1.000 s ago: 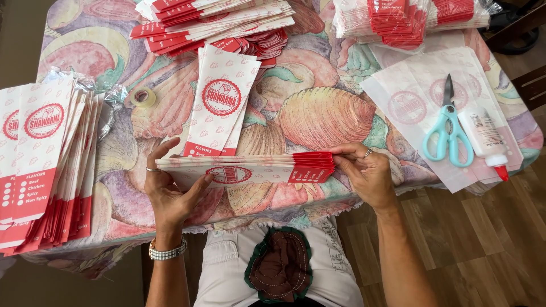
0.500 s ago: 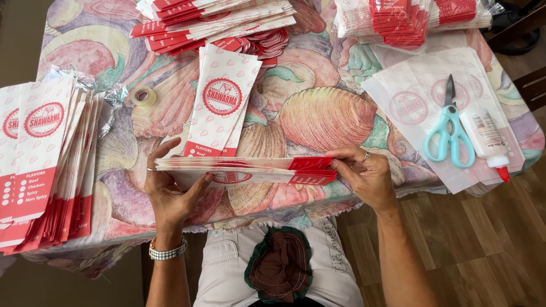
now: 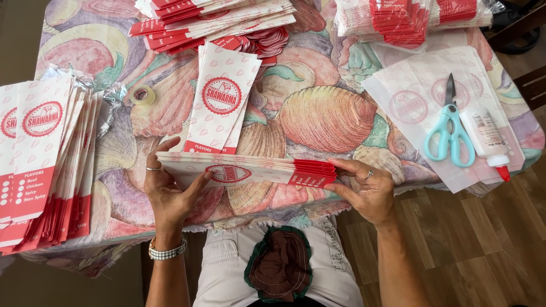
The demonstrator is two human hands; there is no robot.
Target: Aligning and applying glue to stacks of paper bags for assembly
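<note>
Left hand [image 3: 170, 190] and right hand [image 3: 367, 190] still pinch the paper-bag stack [image 3: 247, 170], unchanged; its underside is hidden.

Matt paper bags [image 3: 250, 170], glossy printed tablecloth [image 3: 324, 113], seemingly plastic-handled scissors [image 3: 449, 133], smooth wood floor [image 3: 483, 250].

Bare forearms, beaded bracelet [image 3: 167, 251] at left wrist, ring on each hand, light trousers [image 3: 227, 273]
</note>
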